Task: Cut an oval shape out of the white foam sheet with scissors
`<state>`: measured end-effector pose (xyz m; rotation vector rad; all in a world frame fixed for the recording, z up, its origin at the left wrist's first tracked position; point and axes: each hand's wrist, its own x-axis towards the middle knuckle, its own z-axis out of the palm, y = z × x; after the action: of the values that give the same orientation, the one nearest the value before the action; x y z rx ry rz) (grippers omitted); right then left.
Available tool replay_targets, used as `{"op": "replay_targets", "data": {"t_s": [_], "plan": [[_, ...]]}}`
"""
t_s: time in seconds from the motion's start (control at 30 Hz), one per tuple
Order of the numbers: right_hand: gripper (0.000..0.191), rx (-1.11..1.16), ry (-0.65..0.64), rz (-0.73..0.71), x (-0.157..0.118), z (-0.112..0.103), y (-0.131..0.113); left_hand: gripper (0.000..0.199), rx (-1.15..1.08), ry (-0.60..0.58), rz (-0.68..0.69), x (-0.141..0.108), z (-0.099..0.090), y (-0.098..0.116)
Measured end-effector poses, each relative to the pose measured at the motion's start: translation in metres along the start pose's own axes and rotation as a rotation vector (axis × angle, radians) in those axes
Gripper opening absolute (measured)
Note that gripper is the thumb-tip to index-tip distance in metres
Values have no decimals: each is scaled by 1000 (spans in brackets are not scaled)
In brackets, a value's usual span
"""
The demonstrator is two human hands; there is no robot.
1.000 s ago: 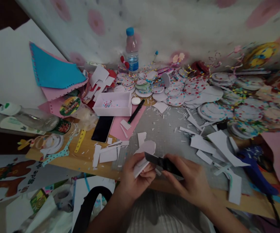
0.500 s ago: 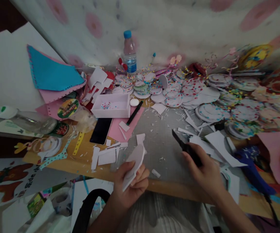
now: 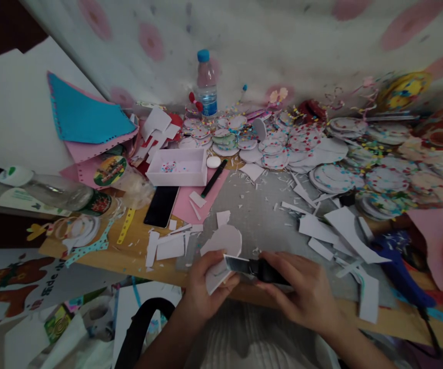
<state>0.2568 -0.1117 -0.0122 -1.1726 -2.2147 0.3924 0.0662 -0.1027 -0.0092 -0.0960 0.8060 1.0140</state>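
Observation:
Pinched in my left hand is a white foam board disc, held tilted above the table's front edge. My right hand grips the black handle of a utility knife. Its blade points left and lies against the disc's right edge, close to my left fingers. Beneath both hands spreads a grey cutting mat, strewn with thin white shavings. Loose white offcuts lie left of the disc, and more white scraps lie beyond my right hand.
Stacked decorated discs line the back. A white box, a phone and a black-handled tool sit left of centre. A water bottle stands behind. At right lies a blue glue gun; clear bottles lie left.
My right hand has moved left with the knife, bringing its blade to the disc. My left hand has turned the disc so that its face shows more.

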Motion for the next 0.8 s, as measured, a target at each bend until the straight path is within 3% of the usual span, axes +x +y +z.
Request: {"op": "replay_targets", "data": {"t_s": [0.3,0.43,0.5,0.67,0.8], "plan": [[28,-43,74,29,-6,15,11,26,-213,-216,-189,1,-1,-5],[29,-57,224,450,-10,13,35,26,-126,-292,-83,-12,-6,3],[31,-75,247,542,-12,8,44,26,-44,-286,-12,-18,-8,11],[24,72,124,308,-8,-1,26,27,135,-136,66,-15,-3,20],[25,168,59,45,3,-4,3,33,478,-25,234,-9,-2,13]]}}
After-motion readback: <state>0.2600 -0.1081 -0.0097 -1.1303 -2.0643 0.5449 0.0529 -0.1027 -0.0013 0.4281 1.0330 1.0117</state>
